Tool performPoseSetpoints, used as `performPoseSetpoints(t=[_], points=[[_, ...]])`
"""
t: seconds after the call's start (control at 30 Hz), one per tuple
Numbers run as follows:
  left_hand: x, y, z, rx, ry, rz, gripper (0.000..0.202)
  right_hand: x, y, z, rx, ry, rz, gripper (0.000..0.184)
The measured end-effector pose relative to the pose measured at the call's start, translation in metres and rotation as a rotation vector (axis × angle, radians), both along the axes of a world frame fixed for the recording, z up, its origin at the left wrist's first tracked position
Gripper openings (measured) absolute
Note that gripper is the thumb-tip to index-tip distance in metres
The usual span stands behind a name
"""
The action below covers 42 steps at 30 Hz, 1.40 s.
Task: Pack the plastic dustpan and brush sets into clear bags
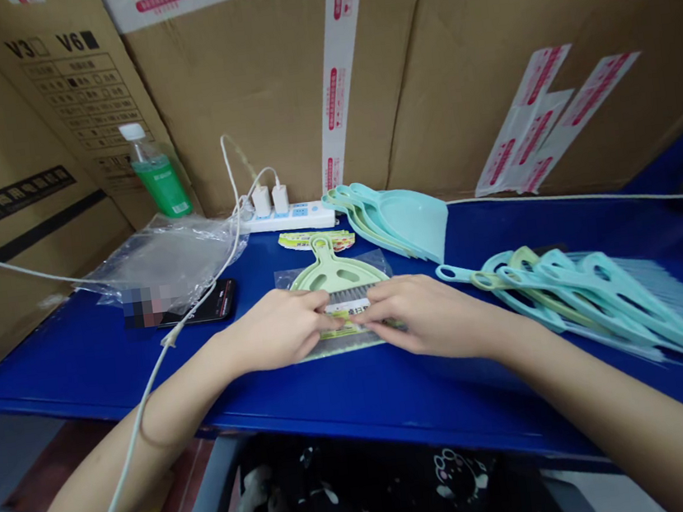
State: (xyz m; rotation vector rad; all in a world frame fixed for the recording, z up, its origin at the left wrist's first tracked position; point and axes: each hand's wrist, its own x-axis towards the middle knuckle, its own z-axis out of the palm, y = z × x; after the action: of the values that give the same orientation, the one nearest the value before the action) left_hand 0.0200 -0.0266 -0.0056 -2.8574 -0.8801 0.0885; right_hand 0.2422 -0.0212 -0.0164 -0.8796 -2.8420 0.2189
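A light green dustpan and brush set (334, 270) lies flat in front of me, the brush's grey bristles across the pan. Clear plastic bag film (285, 279) shows around it, and a yellow and white label card (343, 319) lies over its lower part. My left hand (281, 326) grips the set's left side, thumb and fingers closed at the card. From the right, my right hand (427, 316) holds the other side, its fingertips bent onto the card. Both hands almost meet in the middle. Exactly what the fingertips pinch is partly hidden.
Blue and green dustpans (411, 214) are stacked behind right; several brushes (588, 292) lie at the right. Another card (315, 240), a power strip (293, 216), plastic bags (161, 257), a phone (216, 300) and a bottle (161, 178) stand or lie behind. A white cable (168, 339) crosses my left arm.
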Motion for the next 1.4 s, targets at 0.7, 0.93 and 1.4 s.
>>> performPoseSetpoints(t=[0.7,0.93,1.4], points=[[-0.011,0.006,0.007,-0.143,-0.141,0.04,0.042,0.012,0.004,0.011,-0.141,-0.077,-0.053,0.032],[-0.016,0.01,0.012,-0.232,-0.145,0.038,0.048,0.016,0.005,0.014,-0.16,-0.057,-0.051,0.033],[-0.02,0.011,0.017,-0.271,-0.148,0.049,0.051,0.025,0.008,0.018,-0.324,-0.083,-0.158,0.035]])
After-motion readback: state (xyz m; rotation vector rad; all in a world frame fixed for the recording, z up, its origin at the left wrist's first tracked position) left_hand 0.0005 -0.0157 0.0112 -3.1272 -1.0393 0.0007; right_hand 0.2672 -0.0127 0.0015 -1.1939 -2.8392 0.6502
